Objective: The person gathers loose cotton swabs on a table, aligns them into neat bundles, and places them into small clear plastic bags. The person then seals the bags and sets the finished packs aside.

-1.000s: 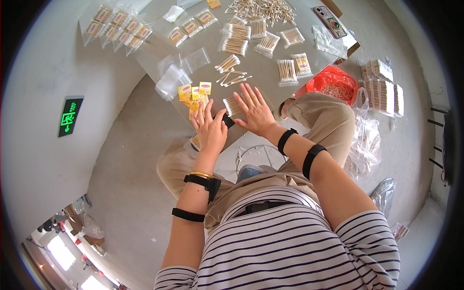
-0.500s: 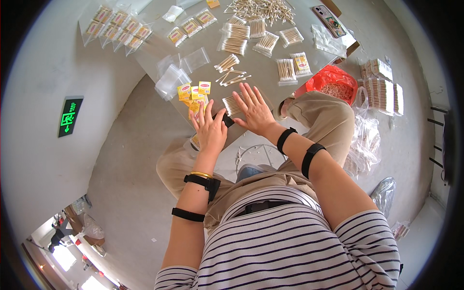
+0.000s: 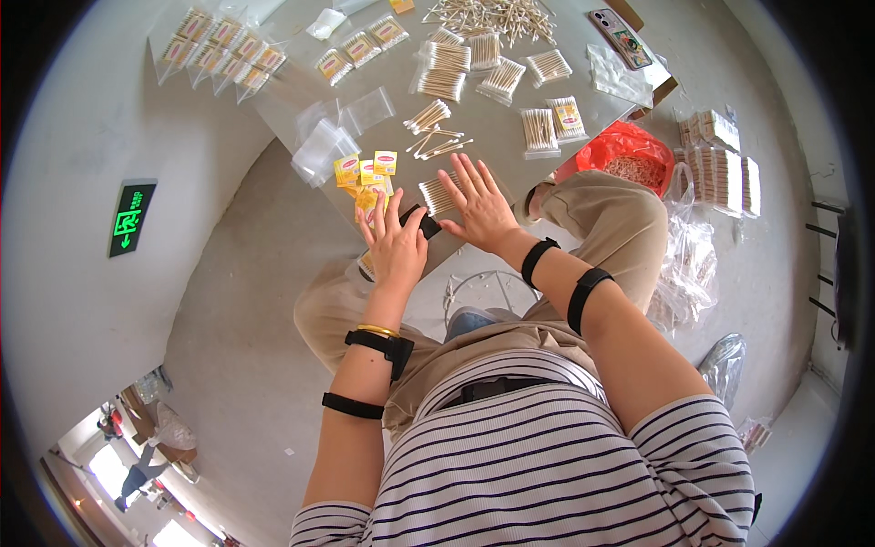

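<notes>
Both my hands hover or rest at the table's near edge, with fingers stretched out and nothing gripped. My left hand (image 3: 397, 251) is spread beside a small pile of yellow cards (image 3: 369, 173). Between the hands lies a black object (image 3: 420, 221), partly hidden by my left fingers. My right hand (image 3: 481, 211) lies flat, palm down, next to a row of cotton swabs (image 3: 435, 197) and partly covering it. Just beyond are loose cotton swabs (image 3: 440, 146) and a small bundle of cotton swabs (image 3: 427, 116). Whether my palms touch the table I cannot tell.
Clear plastic bags (image 3: 325, 152) lie left on the table (image 3: 273, 114). Filled swab packets (image 3: 444, 71) and a heap of swabs (image 3: 492, 18) sit farther back, near a phone (image 3: 622, 39). A red bag (image 3: 629, 155) of swabs and stacked packs (image 3: 715, 178) stand right.
My hands have hardly moved and stay spread. In the far background at lower left, a dark-clothed figure has shifted position.
</notes>
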A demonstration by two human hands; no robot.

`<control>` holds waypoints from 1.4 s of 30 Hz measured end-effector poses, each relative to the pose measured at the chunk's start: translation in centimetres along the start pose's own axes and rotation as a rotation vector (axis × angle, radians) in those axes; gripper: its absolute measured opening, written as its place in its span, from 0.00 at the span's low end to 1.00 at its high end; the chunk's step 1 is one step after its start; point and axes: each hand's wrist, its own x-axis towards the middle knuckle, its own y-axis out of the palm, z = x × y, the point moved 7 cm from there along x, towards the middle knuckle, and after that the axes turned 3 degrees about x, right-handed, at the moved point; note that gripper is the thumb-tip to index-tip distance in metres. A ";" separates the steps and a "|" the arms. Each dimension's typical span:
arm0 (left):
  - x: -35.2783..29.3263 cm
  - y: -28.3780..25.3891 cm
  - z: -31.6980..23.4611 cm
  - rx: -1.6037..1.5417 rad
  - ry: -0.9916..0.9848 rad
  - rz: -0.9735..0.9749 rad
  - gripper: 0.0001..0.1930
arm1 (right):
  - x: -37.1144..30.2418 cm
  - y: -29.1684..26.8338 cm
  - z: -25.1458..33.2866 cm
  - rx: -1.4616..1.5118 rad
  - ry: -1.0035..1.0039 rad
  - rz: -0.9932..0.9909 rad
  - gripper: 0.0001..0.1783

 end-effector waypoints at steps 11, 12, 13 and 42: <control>-0.1 -0.3 -0.2 -0.011 -0.006 -0.013 0.19 | 0.0 0.0 0.0 0.001 -0.003 -0.003 0.53; -0.1 -0.3 -0.3 -0.010 -0.002 -0.020 0.18 | 0.0 -0.1 0.0 0.005 -0.004 -0.006 0.53; -0.1 -0.4 -0.3 -0.009 0.002 -0.026 0.18 | 0.0 -0.1 0.0 0.010 -0.005 -0.010 0.53; -7.4 2.2 10.3 -0.358 -0.632 0.200 0.14 | 0.1 0.3 0.7 -0.015 -0.076 0.031 0.54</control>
